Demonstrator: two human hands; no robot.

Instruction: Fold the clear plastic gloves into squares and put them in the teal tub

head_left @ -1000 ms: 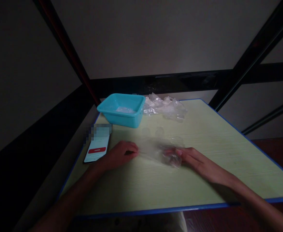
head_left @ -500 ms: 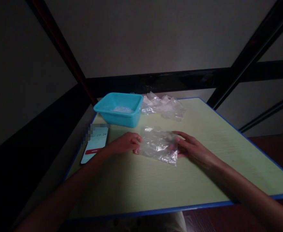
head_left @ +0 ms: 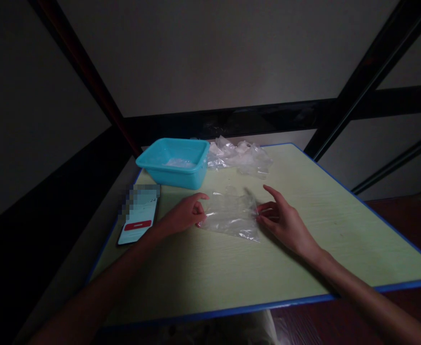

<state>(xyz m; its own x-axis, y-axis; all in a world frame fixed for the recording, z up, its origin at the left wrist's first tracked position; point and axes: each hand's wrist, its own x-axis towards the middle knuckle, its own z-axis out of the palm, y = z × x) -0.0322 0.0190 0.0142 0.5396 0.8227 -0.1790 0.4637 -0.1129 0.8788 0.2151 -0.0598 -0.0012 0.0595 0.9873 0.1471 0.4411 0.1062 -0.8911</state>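
A clear plastic bag (head_left: pixel 228 213) lies spread out on the table in front of me, somewhat wrinkled and shiny along its near side. At its left edge, my left hand (head_left: pixel 187 214) pinches the plastic between thumb and curled fingers. On the opposite side, my right hand (head_left: pixel 285 223) has its index finger lifted and spread away. Its other fingertips and the thumb are at the bag's right edge, apparently just touching it.
Behind the bag stands a turquoise plastic basin (head_left: pixel 192 179) with some clear plastic inside. Crumpled clear bags (head_left: pixel 241 155) lie beside it at the back. A phone (head_left: pixel 138 215) with a lit screen rests at the left. Blue edging borders the pale table (head_left: pixel 339 225).
The bag has settled flatter on the table. My right hand has shifted from overlapping the bag to its right edge, its index finger now spread. The left hand keeps its pinch.
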